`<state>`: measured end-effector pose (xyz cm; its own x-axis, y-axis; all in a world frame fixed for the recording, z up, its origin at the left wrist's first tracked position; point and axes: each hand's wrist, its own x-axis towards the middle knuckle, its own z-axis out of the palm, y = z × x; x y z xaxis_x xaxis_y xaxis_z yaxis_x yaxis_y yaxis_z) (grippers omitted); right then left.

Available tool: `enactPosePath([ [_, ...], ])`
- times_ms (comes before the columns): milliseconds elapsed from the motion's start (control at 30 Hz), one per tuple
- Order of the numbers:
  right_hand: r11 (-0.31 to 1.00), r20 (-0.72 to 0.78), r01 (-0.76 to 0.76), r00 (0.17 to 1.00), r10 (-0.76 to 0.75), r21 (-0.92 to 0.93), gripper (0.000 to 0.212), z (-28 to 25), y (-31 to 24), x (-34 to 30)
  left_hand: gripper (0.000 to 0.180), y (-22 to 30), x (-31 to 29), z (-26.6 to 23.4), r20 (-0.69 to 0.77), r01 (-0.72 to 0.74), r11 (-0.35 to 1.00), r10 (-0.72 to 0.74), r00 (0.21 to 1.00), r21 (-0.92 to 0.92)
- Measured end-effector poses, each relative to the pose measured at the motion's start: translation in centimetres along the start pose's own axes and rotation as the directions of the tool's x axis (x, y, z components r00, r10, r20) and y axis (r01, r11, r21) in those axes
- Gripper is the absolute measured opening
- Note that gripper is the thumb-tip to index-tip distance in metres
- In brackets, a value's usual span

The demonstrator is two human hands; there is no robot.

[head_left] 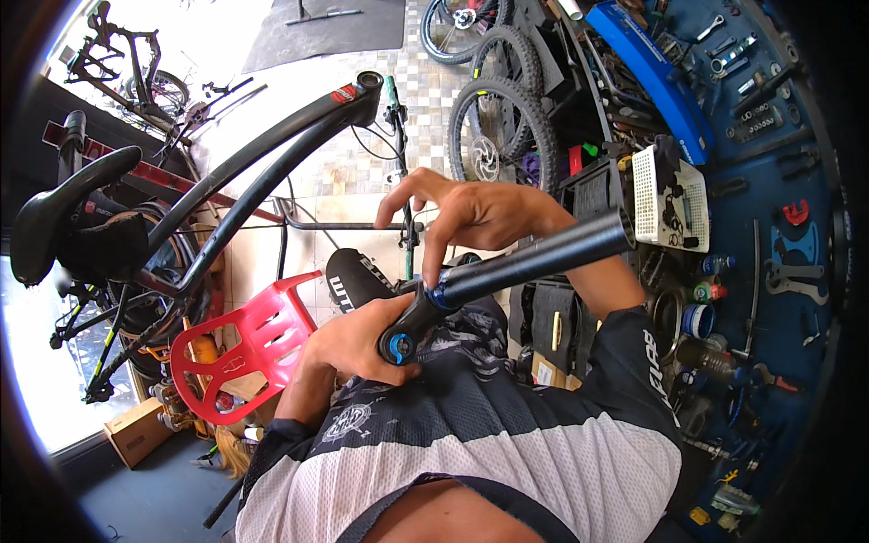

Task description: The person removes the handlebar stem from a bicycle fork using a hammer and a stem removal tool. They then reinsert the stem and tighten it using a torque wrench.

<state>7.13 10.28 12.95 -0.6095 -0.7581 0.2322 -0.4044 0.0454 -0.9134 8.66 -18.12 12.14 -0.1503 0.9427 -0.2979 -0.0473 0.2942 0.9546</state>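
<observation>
Across my body lies a black bicycle fork, its bare steerer tube (pixel 534 258) slanting up to the right. My left hand (pixel 355 342) is wrapped around the fork crown, beside a blue adjuster knob (pixel 399 347). Above the tube, my right hand (pixel 484 215) has its fingers spread and curled. One of its fingertips reaches down to the blue ring (pixel 438 295) at the tube's base, seeming to touch it. Just beyond my left hand is a rounded black piece with white lettering (pixel 355 279); how it joins the fork is hidden.
A black bicycle frame (pixel 272 154) with a saddle (pixel 72 204) hangs at the left, near a red plastic chair (pixel 244 348). Several wheels (pixel 507 118) stand at the back. On the right are a white basket (pixel 670 204) and a blue tool board (pixel 778 181).
</observation>
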Motion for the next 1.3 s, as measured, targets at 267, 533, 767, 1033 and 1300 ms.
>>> enactPosePath([
  [267,0.998,0.041,0.021,0.999,-0.018,-0.06,0.053,0.1,1.2,-0.1,0.063,0.3,-0.2,-0.3,0.031,0.047,0.995,-0.05,0.998,0.085],
  [533,0.967,-0.354,-0.186,0.905,0.237,0.174,0.024,3.9,3.4,-6.4,0.062,-0.5,0.4,-0.8,-0.143,-0.005,1.0,0.007,0.99,0.011],
  [767,0.951,-0.642,-0.248,0.701,0.309,0.187,0.046,8.3,3.7,-8.0,0.052,-0.2,2.4,-0.6,-0.29,0.02,1.0,-0.024,0.957,-0.017],
  [1033,0.805,-0.624,-0.045,0.607,0.492,0.592,0.07,11.0,3.0,-7.5,0.051,-0.9,4.9,0.7,-0.445,0.067,0.997,-0.075,0.892,-0.033],
  [1300,0.586,-0.566,0.192,0.601,0.564,0.787,0.081,13.6,2.0,-6.2,0.056,-2.8,6.5,1.7,-0.58,0.112,0.986,-0.021,0.814,0.122],
])
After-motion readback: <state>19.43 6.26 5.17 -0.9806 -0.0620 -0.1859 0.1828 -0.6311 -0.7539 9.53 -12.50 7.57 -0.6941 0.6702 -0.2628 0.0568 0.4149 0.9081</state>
